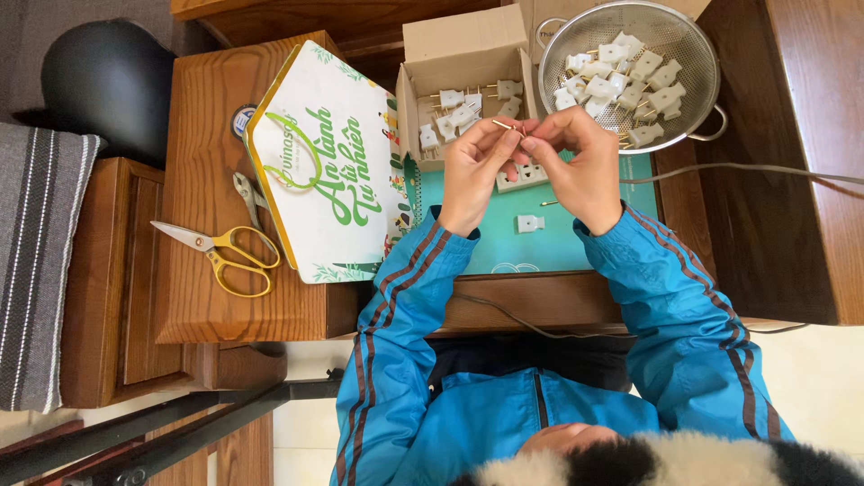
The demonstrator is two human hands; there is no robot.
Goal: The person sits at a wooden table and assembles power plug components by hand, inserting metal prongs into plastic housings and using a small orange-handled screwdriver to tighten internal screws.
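both hands, left hand (472, 175) and right hand (580, 166), pinch one small brass pin (504, 125) between fingertips, each grip closed on it. colander (697, 67) of white plugs sits at two o'clock, cardboard box (463, 67) at twelve.

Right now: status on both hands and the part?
Left hand and right hand both pinch a small brass pin. Box of white plugs and colander just behind. Nothing in the way.

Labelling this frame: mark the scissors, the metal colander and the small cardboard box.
scissors (236, 259), head view, on the yellow handle loops.
metal colander (688, 40), head view, on bare mesh wall.
small cardboard box (463, 31), head view, on the open lid flap.
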